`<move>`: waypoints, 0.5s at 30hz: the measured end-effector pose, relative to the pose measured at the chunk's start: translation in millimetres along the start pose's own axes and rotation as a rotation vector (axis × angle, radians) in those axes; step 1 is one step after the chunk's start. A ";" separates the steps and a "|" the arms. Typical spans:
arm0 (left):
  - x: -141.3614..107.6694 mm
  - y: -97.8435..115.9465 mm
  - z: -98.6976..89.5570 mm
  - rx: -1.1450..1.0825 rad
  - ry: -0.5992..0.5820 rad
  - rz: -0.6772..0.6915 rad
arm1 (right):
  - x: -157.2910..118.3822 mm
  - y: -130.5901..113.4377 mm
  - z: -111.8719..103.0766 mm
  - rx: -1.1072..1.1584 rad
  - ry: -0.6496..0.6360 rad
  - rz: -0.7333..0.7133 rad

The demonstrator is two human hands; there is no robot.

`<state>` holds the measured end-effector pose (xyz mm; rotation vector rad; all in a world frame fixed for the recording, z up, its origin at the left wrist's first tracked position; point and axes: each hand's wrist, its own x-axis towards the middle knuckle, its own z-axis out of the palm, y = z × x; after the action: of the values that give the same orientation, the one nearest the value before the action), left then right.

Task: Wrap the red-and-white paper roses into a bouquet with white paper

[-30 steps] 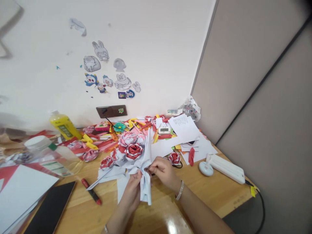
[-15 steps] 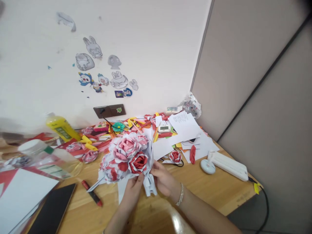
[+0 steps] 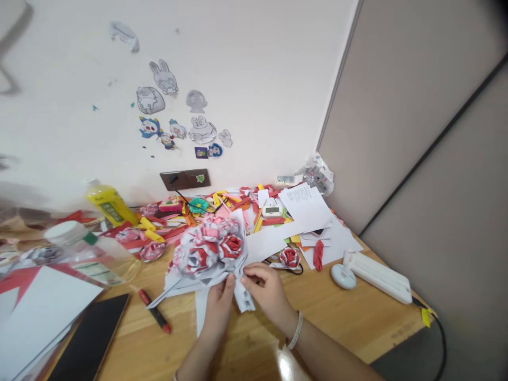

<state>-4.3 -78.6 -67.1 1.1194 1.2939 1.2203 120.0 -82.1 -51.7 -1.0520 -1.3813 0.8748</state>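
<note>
A bouquet of red, pink and white paper roses [image 3: 208, 246], wrapped in white paper, lies tilted above the wooden table with its blooms to the upper left. My left hand [image 3: 220, 301] grips the wrapping just below the flowers, thumb on top. My right hand [image 3: 264, 288], with a bracelet at the wrist, pinches the right side of the wrapping near its neck, thumb and index finger together. The folded paper stem end [image 3: 243, 297] sticks out between my hands. What lies under my left fingers is hidden.
Paper scraps, a timer [image 3: 272, 211] and printed sheets [image 3: 307, 206] lie along the wall. A yellow bottle [image 3: 111, 202], clear jar [image 3: 99, 259], red marker [image 3: 154, 311] and black board [image 3: 91, 338] are at left. A white power strip [image 3: 381, 276] is at right.
The bouquet has turned, so its blooms face differently. My right hand has shifted from cupping the stem to pinching the wrapping's edge. The camera view has moved slightly left.
</note>
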 end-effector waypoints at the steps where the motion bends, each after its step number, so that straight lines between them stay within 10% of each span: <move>1: -0.3 0.4 0.2 -0.001 0.006 0.005 | 1.7 -0.1 -1.1 -0.013 -0.012 0.006; 15: -6.5 4.7 7.2 -0.184 -0.109 -0.156 | 19.4 2.6 -35.6 -0.296 -0.450 -0.315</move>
<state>3.3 -84.2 -61.9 0.9227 1.1393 1.1227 156.4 -65.3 -44.6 -0.8457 -2.0415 0.7089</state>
